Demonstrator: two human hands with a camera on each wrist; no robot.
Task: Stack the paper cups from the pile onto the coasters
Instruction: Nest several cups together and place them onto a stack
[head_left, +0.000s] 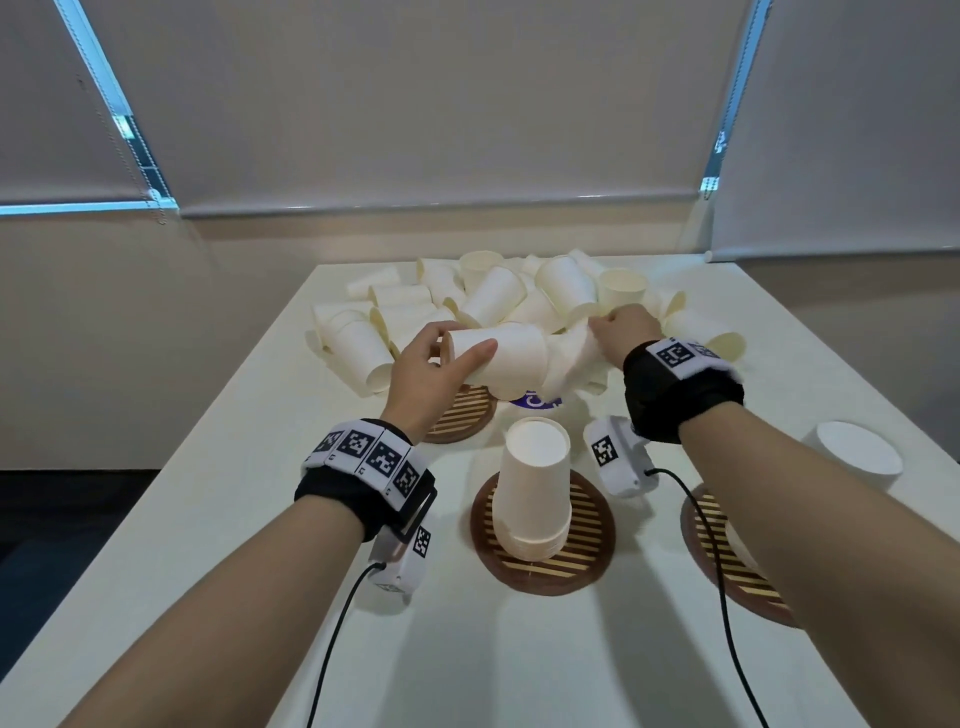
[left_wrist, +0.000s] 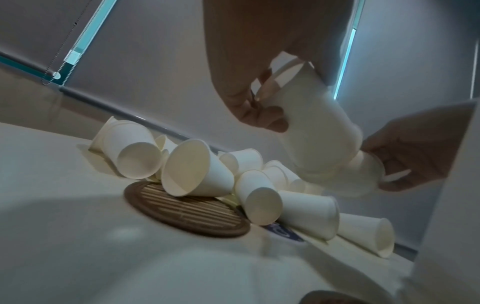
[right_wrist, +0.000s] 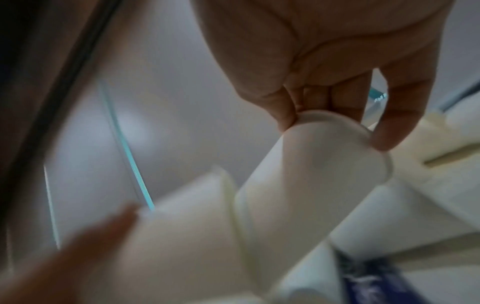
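A loose pile of white paper cups (head_left: 519, 301) covers the far end of the table. My left hand (head_left: 467, 340) grips one cup (head_left: 506, 364) on its side above the far-left coaster (head_left: 462, 415). My right hand (head_left: 602, 325) pinches the base of a second cup (head_left: 571, 356) whose mouth meets the first. In the right wrist view my fingers (right_wrist: 387, 139) clamp that cup's base (right_wrist: 324, 164). The left wrist view shows my left hand (left_wrist: 259, 115) round its cup (left_wrist: 311, 115). An upside-down cup stack (head_left: 535, 483) stands on the middle coaster (head_left: 582, 551).
My right forearm partly covers a third coaster (head_left: 727, 556) at the right. A white upturned cup (head_left: 857, 454) stands near the table's right edge. A blue label (head_left: 535, 402) lies under the pile's front. Bare table top (head_left: 467, 649) lies near me.
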